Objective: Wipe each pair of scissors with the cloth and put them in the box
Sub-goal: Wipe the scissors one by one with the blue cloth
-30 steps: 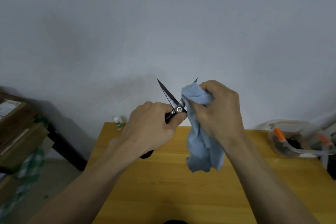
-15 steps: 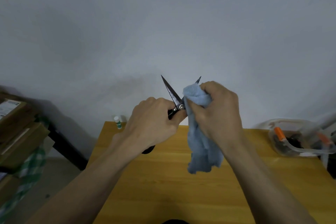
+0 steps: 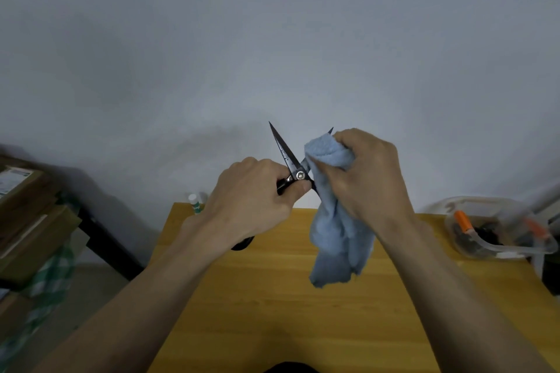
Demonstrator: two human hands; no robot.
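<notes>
At centre frame the left hand (image 3: 257, 191) has its grip closed round the handles of the scissors (image 3: 292, 165), blades spread in a V and points aimed up and away. The right hand (image 3: 368, 179) pinches the cloth (image 3: 336, 221) around the right-hand blade, only its tip showing above the fold; the rest hangs over the surface (image 3: 272, 297).

The box (image 3: 497, 230) sits at right edge of frame, apparently already holding scissors, though it is blurred.

Risks: the edge slicing through the cloth into fingers if the wipe runs along the sharp side; the blades snapping shut on the cloth; the bare blade left unwiped.
</notes>
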